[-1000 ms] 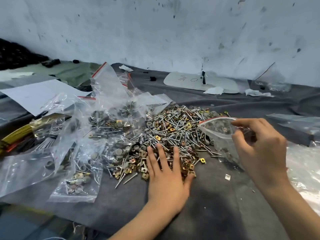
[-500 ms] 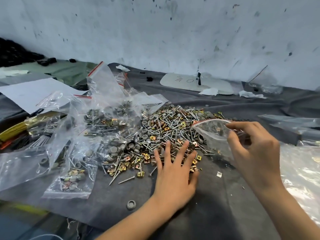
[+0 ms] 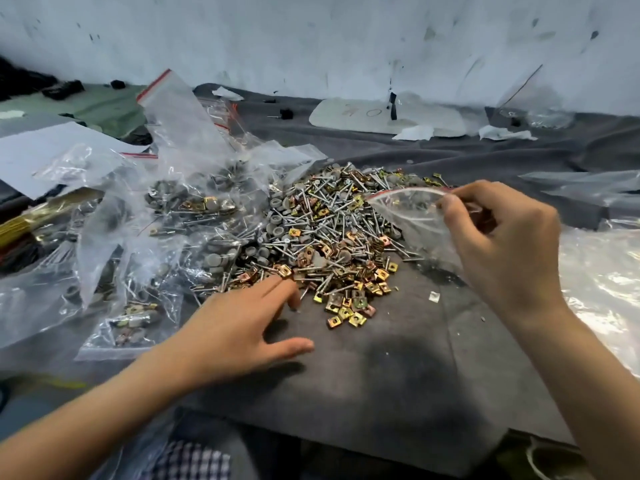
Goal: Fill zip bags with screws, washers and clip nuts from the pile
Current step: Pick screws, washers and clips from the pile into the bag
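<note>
Clear red-rimmed zip bag [image 3: 410, 216], mouth gaping, pinched by right hand [image 3: 509, 251] at 3 o'clock of the pile [image 3: 329, 230]; left hand [image 3: 235, 330] fingers spread, empty.

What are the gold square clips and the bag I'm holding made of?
The clip nuts look like plated steel, from their yellow metallic sheen. The zip bag held in the right hand is thin clear plastic film: glossy, wrinkled, see-through.
</note>
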Demonstrator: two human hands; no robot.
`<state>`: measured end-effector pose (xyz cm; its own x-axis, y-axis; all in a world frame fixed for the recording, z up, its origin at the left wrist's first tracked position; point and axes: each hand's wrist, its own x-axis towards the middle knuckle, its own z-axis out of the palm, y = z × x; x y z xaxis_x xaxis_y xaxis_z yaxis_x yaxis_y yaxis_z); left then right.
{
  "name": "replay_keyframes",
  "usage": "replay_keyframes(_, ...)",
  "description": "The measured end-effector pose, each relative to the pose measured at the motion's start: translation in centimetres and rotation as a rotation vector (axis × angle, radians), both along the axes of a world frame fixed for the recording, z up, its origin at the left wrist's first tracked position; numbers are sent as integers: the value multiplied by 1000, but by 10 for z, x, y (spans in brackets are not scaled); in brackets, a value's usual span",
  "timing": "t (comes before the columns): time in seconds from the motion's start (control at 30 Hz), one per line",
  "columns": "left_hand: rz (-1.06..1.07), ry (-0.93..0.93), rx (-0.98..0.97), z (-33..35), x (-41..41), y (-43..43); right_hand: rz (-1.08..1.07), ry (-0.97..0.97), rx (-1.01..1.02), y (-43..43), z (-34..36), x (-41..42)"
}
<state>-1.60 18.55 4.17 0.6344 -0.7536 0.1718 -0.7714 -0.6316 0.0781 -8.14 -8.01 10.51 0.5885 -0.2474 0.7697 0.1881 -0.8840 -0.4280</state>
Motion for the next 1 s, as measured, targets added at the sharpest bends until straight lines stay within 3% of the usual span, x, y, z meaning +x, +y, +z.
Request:
replay_keyframes(0.2,-226,-132,-90,-25,-10,14,23,56,-6,8,-18,-3)
replay_keyframes(0.47,-328,-233,-220,-37,-1,7,207,168,0,15,-24,-4)
replay_keyframes(0.53,-286,-115,-391,-35,1,-2,219,187,4,16,-24,-4)
replay_keyframes(0.63,-61,180,-815,-16,1,-31,235,206,-8,16,-25,-5)
replay_keyframes(0.77,-42,191,-1232,27,2,-104,249,159,-21,18,-23,-5)
replay_keyframes(0.87,-106,62,-1249,49,3,-149,197,9,4,23,-21,-4)
replay_keyframes(1.0,-183,-40,-1162,79,17,-179,176,-68,241,8,-8,-4)
